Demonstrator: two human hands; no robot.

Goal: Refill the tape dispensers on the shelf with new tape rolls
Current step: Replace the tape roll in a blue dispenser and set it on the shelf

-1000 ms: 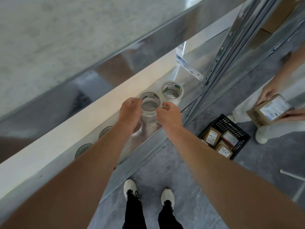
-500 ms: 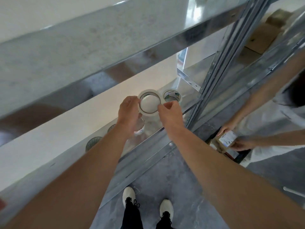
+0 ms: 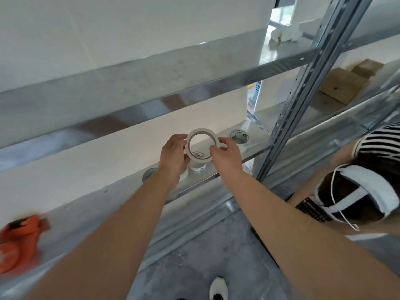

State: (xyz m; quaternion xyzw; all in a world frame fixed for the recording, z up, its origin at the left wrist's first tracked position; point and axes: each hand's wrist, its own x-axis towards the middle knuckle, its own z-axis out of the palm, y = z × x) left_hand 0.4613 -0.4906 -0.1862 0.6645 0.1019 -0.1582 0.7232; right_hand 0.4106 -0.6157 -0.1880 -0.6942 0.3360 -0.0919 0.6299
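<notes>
In the head view, both hands are holding a white tape roll [image 3: 201, 146] in the air, its open core facing the camera. The left hand [image 3: 173, 154] is curling its fingers round the roll's left rim, and the right hand [image 3: 225, 154] is pinching the right rim between thumb and fingertips. The held roll is hanging just above the metal shelf [image 3: 97, 208], clear of it.

Directly under the held roll, a second roll [image 3: 197, 168] is standing on the shelf, partly hidden by the hands. Up and to the right of the held roll, a labelled roll [image 3: 239, 137] is lying flat. Far to the lower left of the held roll, an orange tape dispenser [image 3: 19, 241] is sitting on the same shelf, too blurred to tell whether it is carrying tape. To the right of the held roll, another person [image 3: 357, 191] is bending low.

Judging by this, the task is sitting at an early stage. A fresh roll is in hand, but it is well apart from the dispenser and not yet being fitted. Carrying it over, loading it and threading the end are looking like work left, and no refilled dispenser is showing.
</notes>
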